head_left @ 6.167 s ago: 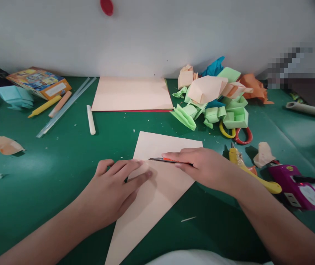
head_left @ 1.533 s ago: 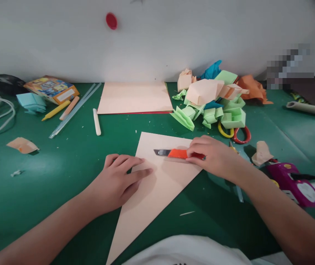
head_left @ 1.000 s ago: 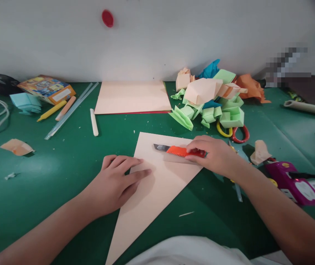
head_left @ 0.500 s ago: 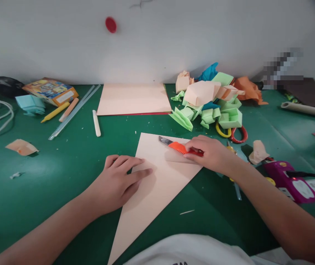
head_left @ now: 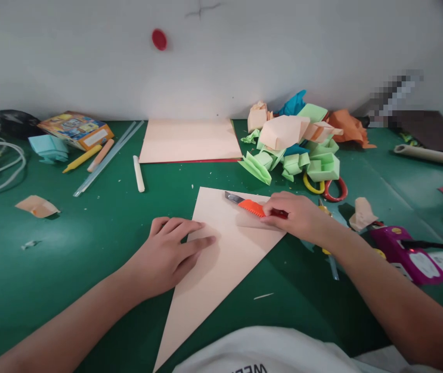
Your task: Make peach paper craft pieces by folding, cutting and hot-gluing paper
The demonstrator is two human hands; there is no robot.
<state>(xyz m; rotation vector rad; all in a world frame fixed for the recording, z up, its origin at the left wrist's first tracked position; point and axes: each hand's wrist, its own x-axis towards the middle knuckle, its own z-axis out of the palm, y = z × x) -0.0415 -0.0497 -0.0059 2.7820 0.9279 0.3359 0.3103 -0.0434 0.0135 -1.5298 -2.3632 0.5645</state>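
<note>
A pale peach sheet of paper [head_left: 221,269], shaped like a triangle, lies on the green table, its long tip toward my body. My left hand [head_left: 177,254] rests on its left edge with fingers spread. In my right hand [head_left: 293,215] is an orange utility knife [head_left: 251,207], held at its handle over the upper right part of the sheet. The knife's metal blade is extended and points to the upper left. My right hand casts a shadow on the paper.
Behind the sheet lie stacked papers [head_left: 192,140] and, right of them, crumpled and folded papers [head_left: 283,132] beside scissors handles [head_left: 336,189]. A purple device [head_left: 403,256] stands right. A white stick [head_left: 138,174], crayons [head_left: 83,158] and a patterned box [head_left: 76,129] lie left.
The view has shifted slightly, so things on the left appear a little farther right. Both hands keep nearly the same pose, and the knife is still in my right hand.
</note>
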